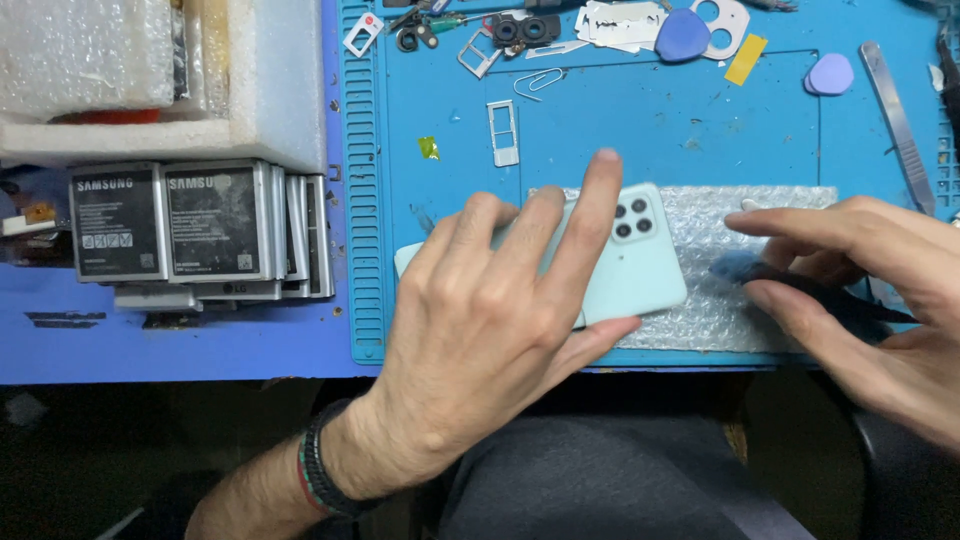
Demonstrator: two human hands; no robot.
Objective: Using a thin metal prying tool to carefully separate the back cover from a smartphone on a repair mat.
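Note:
A pale mint smartphone (640,270) lies face down on a sheet of bubble wrap (730,215) on the blue work mat (640,120), its camera cluster toward the top. My left hand (500,320) rests flat on the phone's back with fingers spread, pressing it down. My right hand (860,290) hovers just right of the phone and pinches a thin dark tool with a blue tip (740,268), the tip close to the phone's right edge.
Stacked phone batteries (190,225) sit left of the mat, below a white foam box (270,90). A SIM tray (503,132), paper clip (538,80), blue and lilac picks (830,74), metal tweezers (898,120) and small parts lie along the mat's far side.

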